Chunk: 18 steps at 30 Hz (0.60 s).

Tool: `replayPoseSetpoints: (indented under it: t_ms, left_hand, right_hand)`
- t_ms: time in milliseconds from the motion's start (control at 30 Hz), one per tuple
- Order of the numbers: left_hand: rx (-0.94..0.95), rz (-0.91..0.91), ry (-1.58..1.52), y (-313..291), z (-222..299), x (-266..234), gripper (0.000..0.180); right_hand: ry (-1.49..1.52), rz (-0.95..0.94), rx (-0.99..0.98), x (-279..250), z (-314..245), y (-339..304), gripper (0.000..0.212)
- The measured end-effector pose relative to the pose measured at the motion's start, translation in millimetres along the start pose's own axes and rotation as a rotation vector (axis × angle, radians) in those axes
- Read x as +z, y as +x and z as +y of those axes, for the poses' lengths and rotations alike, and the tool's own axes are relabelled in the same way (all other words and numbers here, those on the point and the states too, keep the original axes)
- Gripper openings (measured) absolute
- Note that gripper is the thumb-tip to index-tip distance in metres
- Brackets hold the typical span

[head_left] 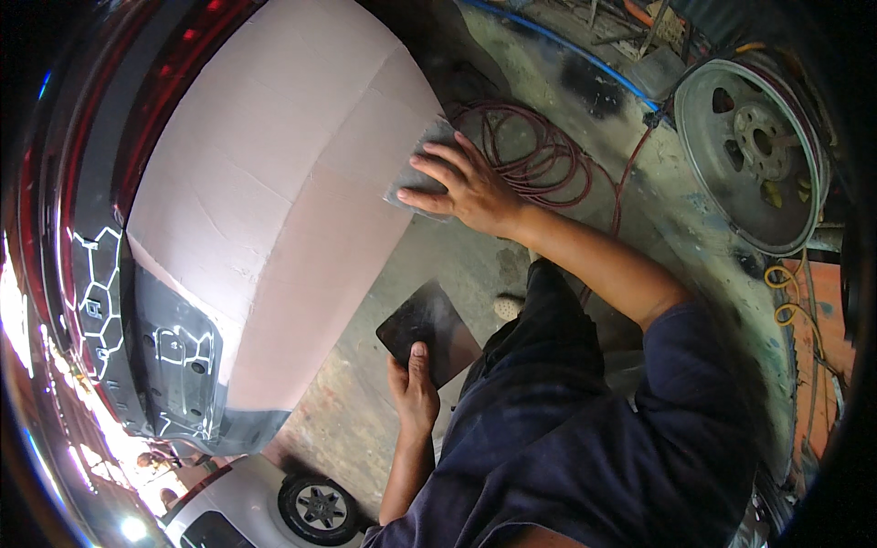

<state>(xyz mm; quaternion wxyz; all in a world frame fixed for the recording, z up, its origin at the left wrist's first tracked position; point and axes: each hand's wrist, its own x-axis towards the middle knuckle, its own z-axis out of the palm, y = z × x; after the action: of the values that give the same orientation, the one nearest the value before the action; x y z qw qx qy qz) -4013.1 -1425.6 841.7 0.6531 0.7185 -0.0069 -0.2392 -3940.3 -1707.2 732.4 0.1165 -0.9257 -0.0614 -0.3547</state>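
Observation:
A large car panel (311,196), coated in pale pinkish filler with smoother and rougher patches, fills the left and middle. On its right edge my right hand (464,189) presses a grey sheet of sandpaper (437,139), fingers spread over it; part of the sheet is hidden beneath the hand. Lower down, my left hand (416,388) grips a dark, flat rectangular sheet (429,331) by its near side, thumb on top. It is held away from the panel, above the floor. Whether this second sheet is stiff or abrasive is unclear.
A dark red hose (539,151) lies coiled beyond my right hand. A wheel rim (754,151) leans at the right, near a blue hose (566,59). Dark trim with white hexagon outlines (96,301) borders the panel. A white car's wheel (318,507) shows at lower left.

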Motion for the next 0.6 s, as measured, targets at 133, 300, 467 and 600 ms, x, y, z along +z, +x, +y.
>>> replayPoseSetpoints:
  t_ms: [133, 300, 467, 600]
  left_hand:
    - [-0.004, -0.023, -0.005, 0.5, -0.3, 1.8, 0.032]
    - [-0.03, -0.013, -0.006, -2.0, 6.4, 13.2, 0.032]
    - [-0.007, 0.013, 0.026, -0.9, 0.0, 13.3, 0.031]
    - [-0.023, -0.014, 0.007, -1.1, 4.0, 19.3, 0.031]
  right_hand:
    - [0.03, -0.066, 0.02, 2.5, -5.3, -32.3, 0.052]
    - [0.058, -0.228, 0.069, -5.0, -1.3, -59.4, 0.056]
    - [0.039, -0.095, 0.083, -23.9, 23.1, -30.0, 0.056]
    - [0.028, 0.068, 0.02, -37.9, 45.2, 35.5, 0.059]
